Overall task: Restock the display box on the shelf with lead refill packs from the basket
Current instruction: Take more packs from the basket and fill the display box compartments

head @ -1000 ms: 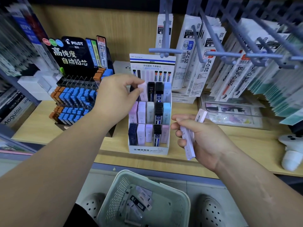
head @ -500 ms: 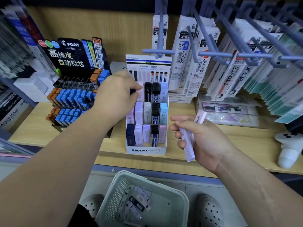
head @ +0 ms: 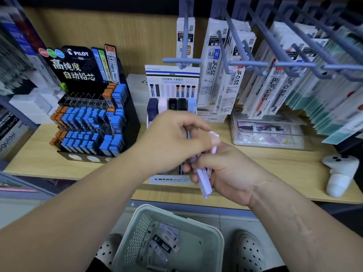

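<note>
The white Mono display box (head: 170, 179) stands on the wooden shelf (head: 275, 165), with its top row of dark, pink and blue lead refill packs (head: 172, 104) showing above my hands. My right hand (head: 229, 169) grips a small bundle of lilac refill packs (head: 204, 183) in front of the box. My left hand (head: 172, 140) has come over to it, and its fingertips pinch the top of a pale pink pack (head: 214, 138) in that bundle. The motion is blurred. Below, the pale green basket (head: 215, 235) holds several more packs (head: 167, 242).
A black Pilot display (head: 88, 124) full of blue and orange lead cases stands left of the box. Pen refills hang on grey hooks (head: 255, 63) at upper right. A clear box (head: 265, 132) and a white device (head: 338, 173) sit on the shelf's right.
My left hand left the top row of the display box and swung down and right to the bundle in my right hand, which rose slightly toward it.
</note>
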